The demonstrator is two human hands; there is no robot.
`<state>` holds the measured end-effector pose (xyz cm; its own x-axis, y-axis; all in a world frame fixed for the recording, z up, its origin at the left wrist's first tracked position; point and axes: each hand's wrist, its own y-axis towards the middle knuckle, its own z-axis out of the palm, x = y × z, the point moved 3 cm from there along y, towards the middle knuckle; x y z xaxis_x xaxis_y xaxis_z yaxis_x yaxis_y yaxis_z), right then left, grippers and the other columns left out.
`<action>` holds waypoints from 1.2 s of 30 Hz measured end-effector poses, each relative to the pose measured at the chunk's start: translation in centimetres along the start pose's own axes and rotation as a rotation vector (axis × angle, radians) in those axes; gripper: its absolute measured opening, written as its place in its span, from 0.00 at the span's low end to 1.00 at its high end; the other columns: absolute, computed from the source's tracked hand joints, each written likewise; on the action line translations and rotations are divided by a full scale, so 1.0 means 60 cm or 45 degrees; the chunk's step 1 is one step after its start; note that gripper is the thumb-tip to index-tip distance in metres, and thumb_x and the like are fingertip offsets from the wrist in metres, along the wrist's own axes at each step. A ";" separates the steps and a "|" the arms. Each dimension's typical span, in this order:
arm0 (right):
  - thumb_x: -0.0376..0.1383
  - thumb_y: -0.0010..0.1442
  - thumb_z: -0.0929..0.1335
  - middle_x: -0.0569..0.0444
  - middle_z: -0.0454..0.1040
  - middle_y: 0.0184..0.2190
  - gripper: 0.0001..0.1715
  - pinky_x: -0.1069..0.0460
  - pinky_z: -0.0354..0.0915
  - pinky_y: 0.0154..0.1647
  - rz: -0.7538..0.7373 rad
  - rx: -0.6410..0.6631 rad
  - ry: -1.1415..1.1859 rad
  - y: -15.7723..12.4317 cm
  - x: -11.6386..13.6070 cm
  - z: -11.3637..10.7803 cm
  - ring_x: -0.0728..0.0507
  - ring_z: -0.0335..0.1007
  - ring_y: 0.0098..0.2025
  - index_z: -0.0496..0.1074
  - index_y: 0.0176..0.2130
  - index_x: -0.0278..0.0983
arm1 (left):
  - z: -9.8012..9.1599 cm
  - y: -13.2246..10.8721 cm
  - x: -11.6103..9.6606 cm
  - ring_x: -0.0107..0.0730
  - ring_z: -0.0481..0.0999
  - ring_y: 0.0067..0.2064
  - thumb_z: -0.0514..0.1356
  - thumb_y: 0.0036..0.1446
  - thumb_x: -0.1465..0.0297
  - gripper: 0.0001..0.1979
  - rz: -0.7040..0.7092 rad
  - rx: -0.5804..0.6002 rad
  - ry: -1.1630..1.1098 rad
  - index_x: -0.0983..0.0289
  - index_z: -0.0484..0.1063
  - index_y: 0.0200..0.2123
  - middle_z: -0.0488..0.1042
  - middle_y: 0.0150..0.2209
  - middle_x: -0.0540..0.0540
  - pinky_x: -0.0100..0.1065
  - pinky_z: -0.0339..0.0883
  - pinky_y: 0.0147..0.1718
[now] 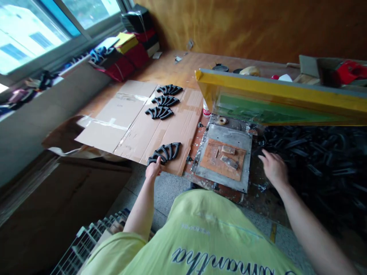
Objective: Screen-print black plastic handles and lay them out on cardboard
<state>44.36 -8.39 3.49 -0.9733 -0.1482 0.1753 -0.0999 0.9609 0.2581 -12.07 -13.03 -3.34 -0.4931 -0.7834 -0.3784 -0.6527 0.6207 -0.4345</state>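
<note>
Touching the left end of the nearest fan of black pieces (164, 152) on the cardboard (137, 141), the left hand (154, 169) is closer; its grip cannot be confirmed. The fan's long axis runs rightward, slightly away. The right hand (273, 168), fingers parted, appears empty beside the dark pile (318, 160).

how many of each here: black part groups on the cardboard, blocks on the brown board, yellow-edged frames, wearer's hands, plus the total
Black part groups on the cardboard: 4
Blocks on the brown board: 2
Yellow-edged frame: 1
Wearer's hands, left hand and right hand: 2
Total: 9
</note>
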 end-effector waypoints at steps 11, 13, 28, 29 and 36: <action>0.32 0.66 0.63 0.50 0.79 0.39 0.17 0.49 0.64 0.44 -0.491 -0.041 0.331 0.035 0.206 0.073 0.41 0.67 0.42 0.79 0.46 0.39 | 0.072 -0.104 -0.108 0.54 0.61 0.63 0.56 0.57 0.49 0.32 0.332 -0.414 0.403 0.57 0.67 0.60 0.61 0.66 0.62 0.50 0.63 0.54; 0.31 0.66 0.63 0.49 0.78 0.39 0.17 0.48 0.64 0.45 -0.509 -0.047 0.303 0.038 0.207 0.079 0.41 0.66 0.42 0.79 0.47 0.38 | 0.081 -0.094 -0.117 0.56 0.60 0.63 0.56 0.57 0.48 0.33 0.286 -0.415 0.399 0.58 0.67 0.61 0.60 0.66 0.62 0.52 0.61 0.54; 0.32 0.66 0.60 0.48 0.78 0.43 0.22 0.42 0.69 0.48 -0.407 0.006 0.306 0.034 0.204 0.084 0.38 0.70 0.44 0.77 0.52 0.44 | -0.044 0.142 -0.116 0.53 0.63 0.62 0.65 0.51 0.53 0.28 0.813 -0.283 0.482 0.59 0.76 0.53 0.69 0.61 0.61 0.46 0.56 0.61; 0.32 0.66 0.60 0.48 0.78 0.43 0.22 0.42 0.69 0.48 -0.390 0.007 0.302 0.033 0.205 0.083 0.38 0.70 0.44 0.77 0.52 0.45 | -0.061 0.177 -0.125 0.53 0.63 0.62 0.65 0.50 0.53 0.29 0.832 -0.281 0.494 0.59 0.76 0.53 0.69 0.60 0.61 0.45 0.56 0.61; 0.33 0.67 0.60 0.47 0.78 0.42 0.21 0.42 0.69 0.50 -0.290 0.003 0.255 0.030 0.219 0.078 0.38 0.71 0.45 0.77 0.51 0.42 | -0.098 0.329 -0.165 0.52 0.64 0.62 0.64 0.50 0.53 0.31 0.871 -0.153 0.577 0.62 0.74 0.54 0.69 0.61 0.62 0.42 0.57 0.60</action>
<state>30.44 -7.48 1.79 -0.8656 -0.4031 0.2971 -0.3118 0.8981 0.3100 -23.45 6.78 -3.34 -0.9708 -0.1876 -0.1498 -0.1691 0.9773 -0.1280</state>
